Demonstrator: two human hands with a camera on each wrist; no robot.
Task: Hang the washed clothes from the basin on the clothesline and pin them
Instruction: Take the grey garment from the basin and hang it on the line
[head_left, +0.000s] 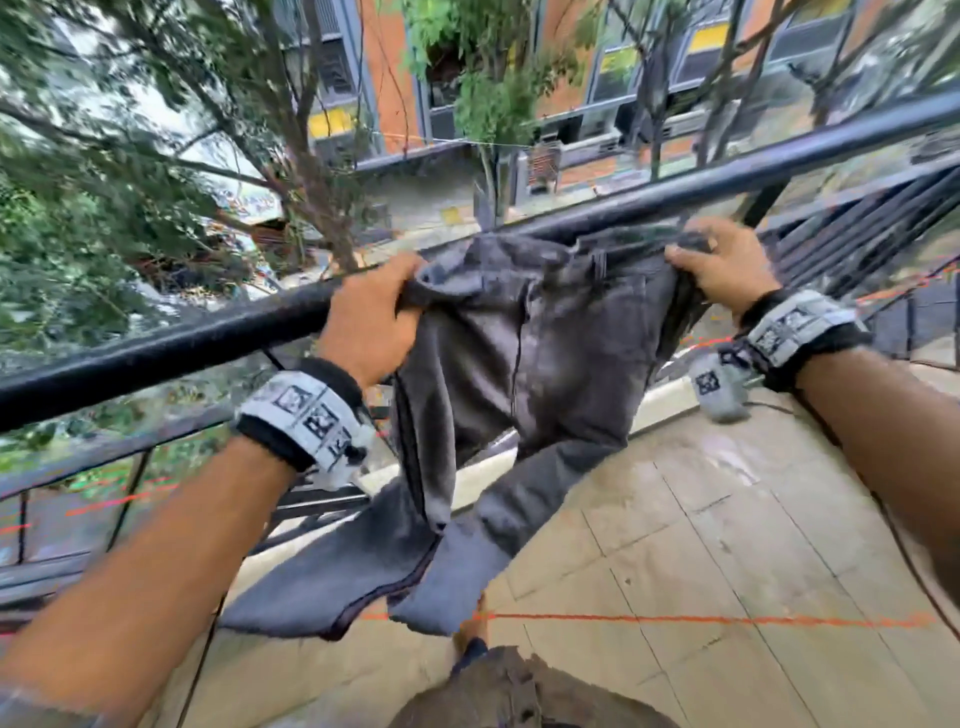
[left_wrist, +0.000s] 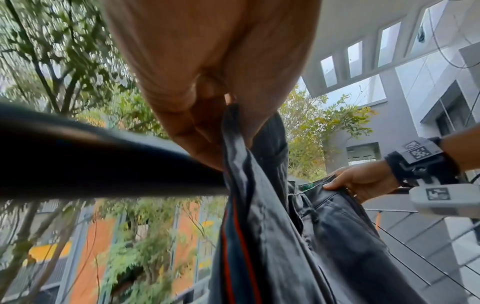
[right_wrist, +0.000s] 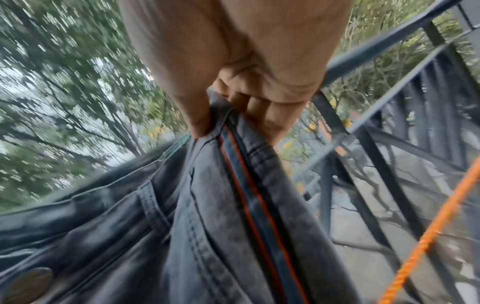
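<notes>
both forearms reach out from the camera, each hand with its grip closed on 1 end of the waistband of the grey jeans (head_left: 519, 364). left hand (head_left: 371, 325) pinches its corner against the black railing bar (head_left: 156, 353); right hand (head_left: 727, 267) pulls the other end taut, likely to spread the waist flat. legs dangle above the tiled floor (head_left: 701, 545). orange clothesline (right_wrist: 426, 234) runs lower, unused so far.

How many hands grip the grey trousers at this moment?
2. The left hand grips the left end of the grey trousers' waistband; the right hand grips the right end, both near the black railing.
</notes>
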